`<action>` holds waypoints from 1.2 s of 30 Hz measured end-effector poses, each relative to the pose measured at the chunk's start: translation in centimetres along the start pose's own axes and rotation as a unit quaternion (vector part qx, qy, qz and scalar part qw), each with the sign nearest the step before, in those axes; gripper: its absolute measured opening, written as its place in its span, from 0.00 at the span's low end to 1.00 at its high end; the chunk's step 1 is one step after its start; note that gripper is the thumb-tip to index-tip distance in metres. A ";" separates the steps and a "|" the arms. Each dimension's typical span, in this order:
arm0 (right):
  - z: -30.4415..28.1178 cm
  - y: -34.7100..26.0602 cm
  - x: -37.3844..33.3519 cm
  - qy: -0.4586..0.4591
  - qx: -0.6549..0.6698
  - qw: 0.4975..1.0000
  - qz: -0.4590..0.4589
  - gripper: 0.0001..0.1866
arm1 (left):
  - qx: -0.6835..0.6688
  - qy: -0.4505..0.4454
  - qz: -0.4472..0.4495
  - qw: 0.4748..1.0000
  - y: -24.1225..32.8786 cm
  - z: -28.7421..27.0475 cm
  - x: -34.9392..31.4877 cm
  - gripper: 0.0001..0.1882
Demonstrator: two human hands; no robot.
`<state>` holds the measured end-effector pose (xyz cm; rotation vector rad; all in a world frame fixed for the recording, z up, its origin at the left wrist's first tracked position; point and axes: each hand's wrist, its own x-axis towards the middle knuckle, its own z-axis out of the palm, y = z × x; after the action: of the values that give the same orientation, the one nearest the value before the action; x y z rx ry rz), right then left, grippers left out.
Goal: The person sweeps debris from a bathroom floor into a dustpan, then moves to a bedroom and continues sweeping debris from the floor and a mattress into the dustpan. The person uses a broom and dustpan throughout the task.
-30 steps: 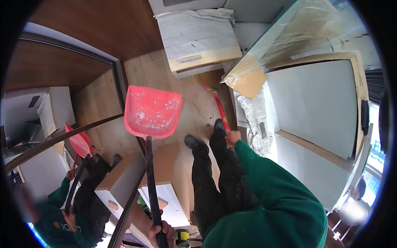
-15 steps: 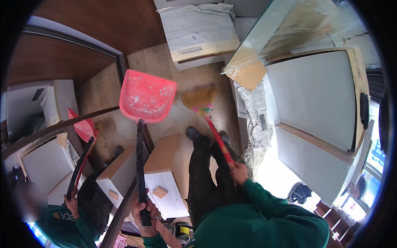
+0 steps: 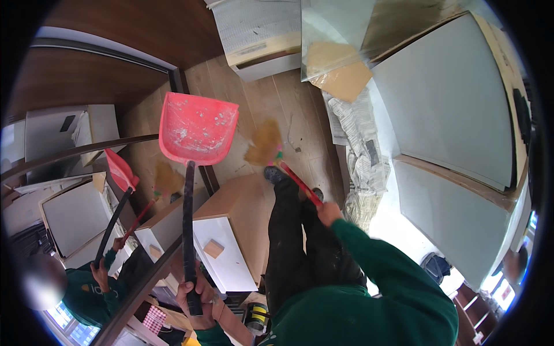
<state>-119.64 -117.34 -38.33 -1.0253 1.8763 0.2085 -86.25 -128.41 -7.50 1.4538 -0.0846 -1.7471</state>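
Note:
My left hand (image 3: 199, 293) is wrapped round the black handle of a long-handled red dustpan (image 3: 198, 130). The pan is held up in front of me, its scuffed inside spotted with pale grit. In my right hand (image 3: 329, 213) is the red stick of a broom (image 3: 264, 144), gripped closed. Its straw-coloured bristles are down by the floor, just beyond my left shoe (image 3: 272, 175) and to the right of the pan. Small dark debris (image 3: 298, 149) lies on the wood-look floor (image 3: 288, 109) to the right of the bristles.
A mirror panel (image 3: 69, 138) on the left reflects me and the tools. Beside my legs stands a white-fronted wooden cabinet (image 3: 228, 254). Newspaper (image 3: 363, 150), cardboard (image 3: 340, 72) and pale panels (image 3: 450, 104) are on the right; a paper-covered unit (image 3: 259, 29) is ahead.
The broom's bristles have swung left and nearer to my left shoe, uncovering debris on the floor. The dustpan has shifted slightly left, still in my left hand.

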 end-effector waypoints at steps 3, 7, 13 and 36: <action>1.1 1.4 -5.8 0.068 0.130 0.989 0.005 0.14 | -0.007 -0.006 -0.012 1.000 -1.0 0.0 -1.0 0.29; 4.1 -5.1 -1.1 0.046 0.175 0.979 -0.089 0.10 | -0.001 -0.047 -0.026 0.999 -1.7 0.5 -1.8 0.33; 5.2 -12.4 11.4 0.043 0.152 0.986 -0.044 0.13 | 0.007 -0.063 -0.067 0.996 -1.1 0.4 -2.3 0.34; 0.4 -1.8 10.3 0.181 0.198 0.960 0.078 0.19 | 0.077 -0.051 -0.053 0.994 -0.1 -2.0 -1.2 0.31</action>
<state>-120.10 -124.04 -46.32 -0.6694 2.2137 -0.2771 -84.68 -126.68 -7.31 1.5025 -0.2039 -1.9363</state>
